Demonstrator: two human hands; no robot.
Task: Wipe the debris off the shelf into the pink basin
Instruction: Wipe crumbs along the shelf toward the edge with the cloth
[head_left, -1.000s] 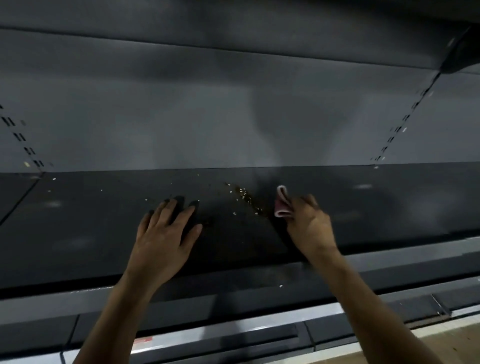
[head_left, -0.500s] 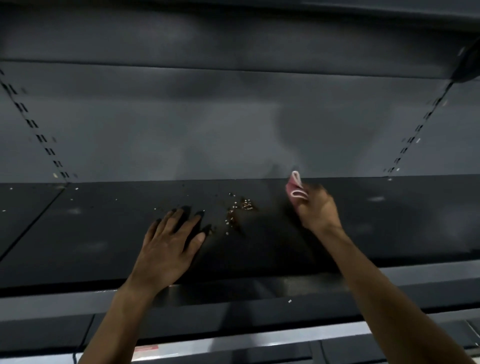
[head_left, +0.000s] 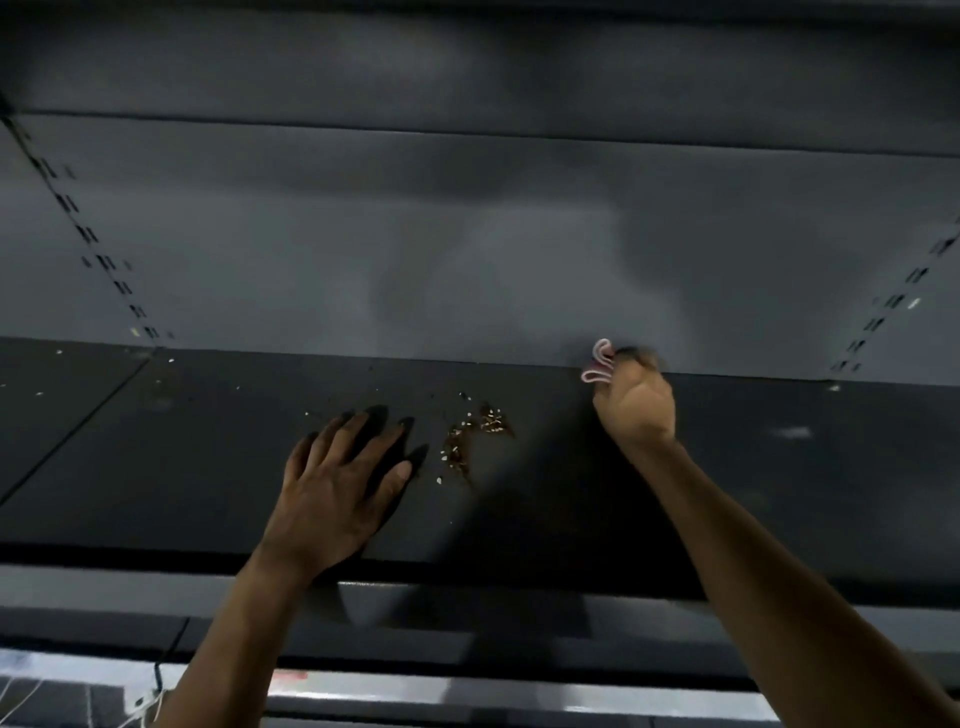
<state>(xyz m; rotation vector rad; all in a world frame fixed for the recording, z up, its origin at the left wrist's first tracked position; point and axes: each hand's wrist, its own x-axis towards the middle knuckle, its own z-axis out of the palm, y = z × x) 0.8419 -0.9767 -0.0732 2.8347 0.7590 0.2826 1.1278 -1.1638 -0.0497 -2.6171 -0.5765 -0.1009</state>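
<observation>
A dark shelf (head_left: 779, 467) runs across the view. A small heap of brown and pale debris (head_left: 475, 434) lies near its middle. My left hand (head_left: 343, 483) rests flat on the shelf, fingers spread, just left of the debris. My right hand (head_left: 636, 405) grips a folded pink cloth (head_left: 597, 364) at the back of the shelf, where it meets the grey back panel, to the right of the debris. The pink basin is not in view.
The grey back panel (head_left: 467, 260) rises behind the shelf, with slotted uprights at the left (head_left: 98, 254) and right (head_left: 893, 306). Scattered pale specks (head_left: 171, 361) lie on the shelf's left part. A lower shelf edge (head_left: 467, 686) shows below.
My right hand has carried the cloth away from the debris to the shelf's back edge. The debris now lies gathered in a heap. My left hand has stayed flat on the shelf.
</observation>
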